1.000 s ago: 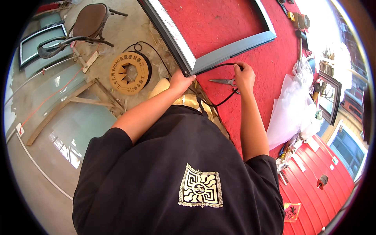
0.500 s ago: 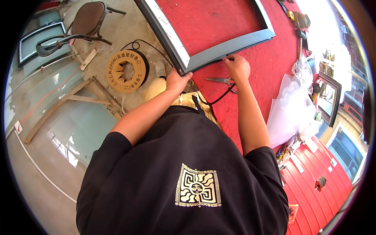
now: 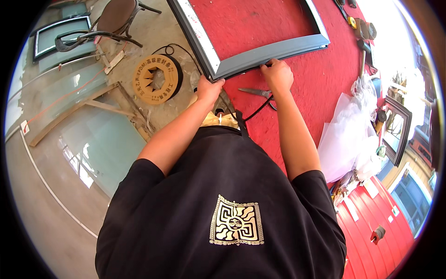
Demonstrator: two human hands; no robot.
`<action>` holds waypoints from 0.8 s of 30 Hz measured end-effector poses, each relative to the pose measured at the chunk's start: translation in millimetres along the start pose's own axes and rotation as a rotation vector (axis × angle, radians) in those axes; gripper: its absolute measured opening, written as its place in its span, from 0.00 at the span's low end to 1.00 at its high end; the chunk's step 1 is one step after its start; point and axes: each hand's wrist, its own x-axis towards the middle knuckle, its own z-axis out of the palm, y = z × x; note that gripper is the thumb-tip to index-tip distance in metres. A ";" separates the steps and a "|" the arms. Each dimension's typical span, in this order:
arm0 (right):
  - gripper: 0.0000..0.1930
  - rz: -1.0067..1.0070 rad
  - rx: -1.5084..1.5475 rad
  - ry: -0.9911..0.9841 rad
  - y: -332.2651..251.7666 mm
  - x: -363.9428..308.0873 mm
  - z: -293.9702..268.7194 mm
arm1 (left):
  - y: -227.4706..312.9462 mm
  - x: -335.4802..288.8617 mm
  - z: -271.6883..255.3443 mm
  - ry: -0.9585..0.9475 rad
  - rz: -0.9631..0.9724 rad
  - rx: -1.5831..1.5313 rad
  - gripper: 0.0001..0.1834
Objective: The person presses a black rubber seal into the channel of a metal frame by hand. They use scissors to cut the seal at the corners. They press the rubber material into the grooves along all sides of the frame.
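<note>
A grey window frame [image 3: 274, 51] with a white-faced left side lies on the red-covered table [image 3: 297, 116]. At its near left corner my left hand [image 3: 209, 91] is closed, the thumb against the corner. Farther along the near side, my right hand [image 3: 278, 76] pinches at the frame's edge, where a black rubber sealing strip [image 3: 254, 114] runs. My palm partly hides the pinched part of the strip. A loose length of it drops past the table edge near my body. Scissors [image 3: 253, 91] lie between my hands, one handle partly behind the strip.
On the floor to the left stands a cardboard reel [image 3: 151, 90] of black strip, beside a chair [image 3: 116, 18]. Glass panes [image 3: 100, 144] and a wooden frame [image 3: 93, 104] lie farther left. Clear plastic sheeting [image 3: 346, 135] and a hammer [image 3: 363, 51] are on the right.
My right hand has slid slightly left along the frame's near edge. The left hand stays at the corner. The whole view has shifted a little.
</note>
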 end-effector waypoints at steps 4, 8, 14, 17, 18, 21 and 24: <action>0.17 -0.066 0.024 0.080 -3.7 -2.0 0.9 | -9.9 -1.1 4.2 0.011 0.140 -0.015 0.19; 0.17 -0.071 0.059 0.100 2.5 -1.3 5.8 | -5.9 -2.7 12.3 0.124 0.181 0.026 0.24; 0.17 -0.003 0.118 0.018 3.5 0.6 4.7 | -15.9 5.5 13.4 0.150 0.165 0.054 0.26; 0.17 0.000 0.111 0.015 3.1 1.0 4.7 | -17.3 7.4 15.4 0.148 0.161 0.019 0.28; 0.17 -0.007 0.132 0.028 2.5 1.8 5.9 | -16.6 7.5 16.4 0.138 0.159 0.011 0.30; 0.21 -0.015 0.201 0.056 15.7 5.2 13.6 | -1.7 -3.5 23.1 0.187 0.174 0.036 0.32; 0.23 -0.022 0.324 0.025 17.7 3.2 9.6 | -26.1 26.1 10.6 0.140 0.181 0.106 0.32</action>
